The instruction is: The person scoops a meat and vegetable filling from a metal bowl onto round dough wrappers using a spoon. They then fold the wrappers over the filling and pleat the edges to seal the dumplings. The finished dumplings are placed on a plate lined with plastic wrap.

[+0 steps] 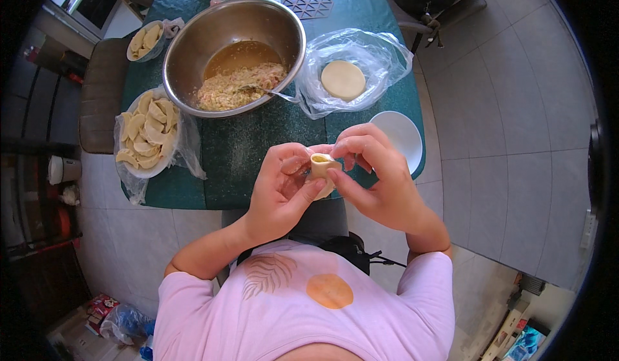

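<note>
Both my hands hold one pale dumpling (pixel 322 166) just in front of the table's near edge. My left hand (pixel 281 190) cups it from below, thumb and fingers pressing its side. My right hand (pixel 374 177) pinches its folded rim from the right. The wrapper is half folded, with filling showing at its open top. Further back stands a large steel bowl (pixel 193 45) with minced filling (pixel 238 85) and a spoon in it. A stack of round wrappers (pixel 343 79) lies on an open clear plastic bag.
A plate of several folded dumplings (pixel 148 132), wrapped in plastic, sits at the left of the green table (pixel 258 141); a smaller one (pixel 145 40) is behind it. An empty white plate (pixel 400 135) lies at the right edge. A brown chair (pixel 103 93) stands left, on a tiled floor.
</note>
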`<action>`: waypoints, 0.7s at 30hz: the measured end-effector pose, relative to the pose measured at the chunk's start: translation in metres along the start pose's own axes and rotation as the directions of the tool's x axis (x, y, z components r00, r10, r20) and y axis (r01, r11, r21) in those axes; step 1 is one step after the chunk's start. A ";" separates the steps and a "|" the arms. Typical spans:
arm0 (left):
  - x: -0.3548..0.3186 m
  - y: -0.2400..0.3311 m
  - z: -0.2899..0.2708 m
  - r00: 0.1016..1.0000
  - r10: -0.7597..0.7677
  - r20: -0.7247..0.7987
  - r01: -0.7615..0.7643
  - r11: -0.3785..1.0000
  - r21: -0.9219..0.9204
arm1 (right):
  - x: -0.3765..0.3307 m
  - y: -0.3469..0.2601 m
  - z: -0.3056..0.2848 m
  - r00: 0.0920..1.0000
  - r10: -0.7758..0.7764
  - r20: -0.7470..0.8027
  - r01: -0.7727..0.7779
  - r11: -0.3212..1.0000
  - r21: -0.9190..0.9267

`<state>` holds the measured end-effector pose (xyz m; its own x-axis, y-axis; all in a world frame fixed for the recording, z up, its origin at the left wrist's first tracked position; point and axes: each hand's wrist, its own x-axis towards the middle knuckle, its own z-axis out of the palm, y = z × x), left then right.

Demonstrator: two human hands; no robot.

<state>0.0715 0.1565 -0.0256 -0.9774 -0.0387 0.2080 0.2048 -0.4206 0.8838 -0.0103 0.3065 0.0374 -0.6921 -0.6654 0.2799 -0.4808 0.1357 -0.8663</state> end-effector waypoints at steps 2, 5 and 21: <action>0.000 -0.002 -0.001 0.998 0.041 0.038 -0.041 0.999 -0.013 | 0.002 0.000 -0.001 0.999 -0.023 0.026 0.024 1.000 -0.003; -0.001 -0.002 -0.002 0.994 0.082 0.077 -0.083 0.996 0.014 | 0.002 0.005 -0.002 0.993 -0.110 0.045 0.111 0.994 -0.011; -0.002 0.003 -0.005 0.986 0.126 0.111 -0.132 0.990 0.054 | 0.001 -0.003 -0.004 0.992 -0.108 0.062 0.110 0.993 -0.031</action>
<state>0.0740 0.1507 -0.0252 -0.9319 0.0096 0.3627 0.3349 -0.3618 0.8700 -0.0118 0.3084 0.0422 -0.6012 -0.7203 0.3460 -0.5711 0.0844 -0.8166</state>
